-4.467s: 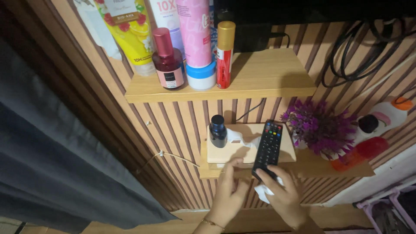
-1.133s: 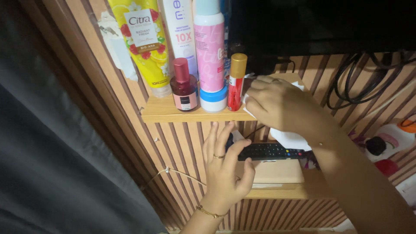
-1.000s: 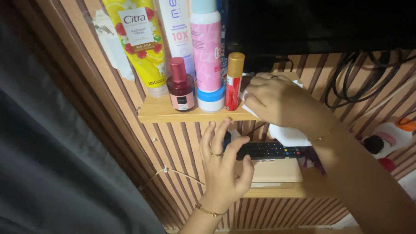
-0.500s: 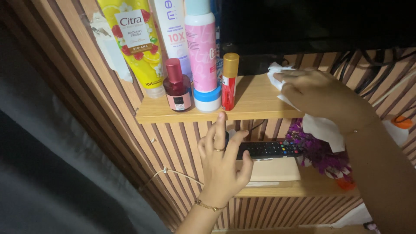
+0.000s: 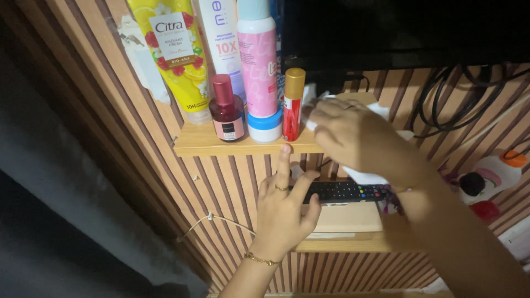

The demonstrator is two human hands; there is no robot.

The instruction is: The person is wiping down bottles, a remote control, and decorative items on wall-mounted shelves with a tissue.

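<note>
Her left hand (image 5: 284, 207) pinched the slim black remote (image 5: 342, 191) by its end; light, rigid. Right hand (image 5: 348, 132) pressed soft white tissue (image 5: 367, 176), easily crumpled.

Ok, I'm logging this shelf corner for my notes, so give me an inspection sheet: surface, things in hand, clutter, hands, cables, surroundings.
Surface: upper wooden shelf fixed to a slatted wall; a lower shelf bears a pale wooden box.
Things in hand: white cloth under the right hand on the upper shelf; black remote held level above the box.
Clutter: dark red bottle, pink spray can, slim red tube with gold cap, yellow lotion tube, white tube behind them.
Hands: left hand grips the remote's end, forefinger touching the upper shelf's edge; right hand presses the cloth.
Cables: black loops hang at right; a thin pale cord on the wall.
Surroundings: dark screen above, grey curtain at left.
</note>
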